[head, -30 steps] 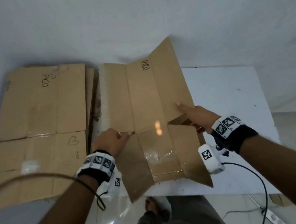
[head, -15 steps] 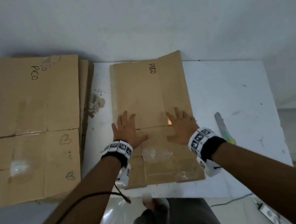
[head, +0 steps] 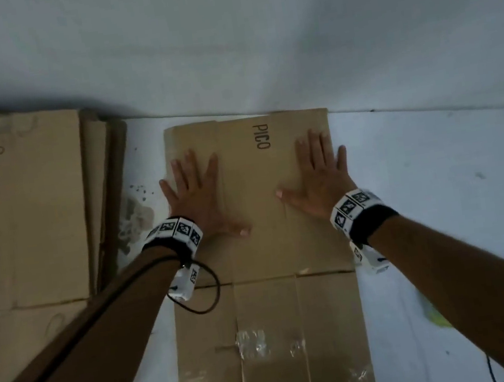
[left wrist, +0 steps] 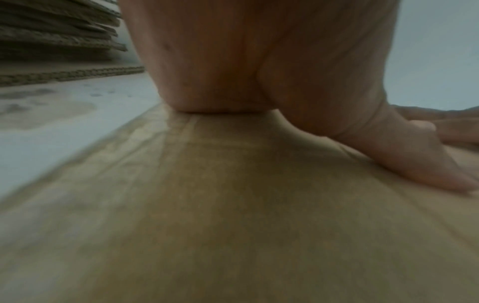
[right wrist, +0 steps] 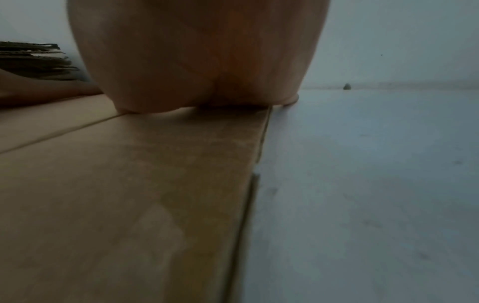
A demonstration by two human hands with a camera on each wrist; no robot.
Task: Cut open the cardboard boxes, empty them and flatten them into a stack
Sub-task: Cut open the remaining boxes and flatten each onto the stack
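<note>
I see the flattened box (head: 260,253) lying on the white worktop (head: 437,198), its far edge against the wall (head: 223,34), with "PICO" written near that far edge. My left hand (head: 195,198) lies flat on the box's far-left part, fingers spread and straight, the outermost finger reaching past the left edge of the box onto the worktop. My right hand (head: 318,179) lies flat on the far-right part, fingers likewise spread, its outermost finger over the right edge of the box. Neither grip closes on anything; both palms press down. The left wrist view shows the heel of the left hand (left wrist: 220,71) and the thumb touching the cardboard (left wrist: 233,205); the right wrist view shows the heel of the right hand (right wrist: 194,61) seated near the right edge of the box (right wrist: 129,194), with bare worktop (right wrist: 376,184) beside it.

Left of the box, apart from it, stands a stack of flattened boxes (head: 23,214), also marked "PICO" on top; its layered edges (left wrist: 51,41) show in the left wrist view. Between the stack and the box the worktop carries a brownish stain (head: 135,215). Patches of clear tape (head: 251,341) sit on the near half of the box. Right of the box, near the worktop's near edge, lies a blurred yellow-green thing (head: 433,311) I cannot identify.
</note>
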